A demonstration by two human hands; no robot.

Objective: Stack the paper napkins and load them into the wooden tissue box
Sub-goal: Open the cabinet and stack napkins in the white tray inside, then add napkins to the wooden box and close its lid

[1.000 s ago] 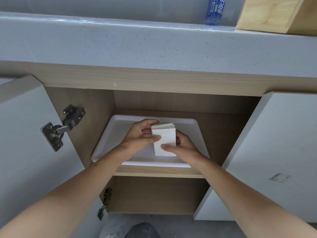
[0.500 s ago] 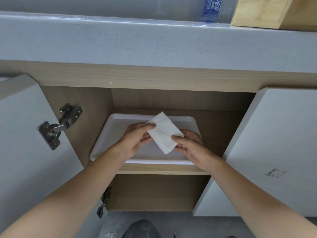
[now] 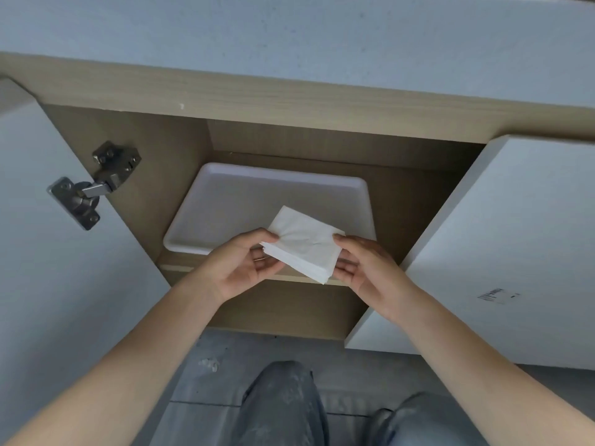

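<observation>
A stack of white napkins (image 3: 304,247) hangs in the air at the mouth of an open cabinet, gripped from both sides. The left hand (image 3: 240,268) pinches the stack's left corner, thumb on top and fingers curled under; the right hand (image 3: 368,267) closes on the right corner the same way. The stack is turned like a diamond, one corner pointing into the cabinet and one pointing back at the person, its layered edges showing along the near left side.

Just behind the napkins, a white tray (image 3: 225,201) lies flat on the cabinet shelf (image 3: 180,268), and the stack's far corner overlaps the tray's near right rim in this view. The tray's raised rim runs close to the shelf's front edge; bare shelf shows to the right of the tray, between it and the cabinet's side.

Two white doors stand swung open on either side of the napkins, the left door (image 3: 48,284) carrying a metal hinge (image 3: 93,185), the right door (image 3: 515,236) bearing a small printed label (image 3: 497,295). Between the doors the way toward the person is open. Above the napkins a wood rail and a grey countertop edge (image 3: 289,43) overhang the opening. Below them, past the shelf, a lower compartment and a grey floor (image 3: 225,358) show, with the person's knees (image 3: 280,397) in grey trousers nearest the camera.
</observation>
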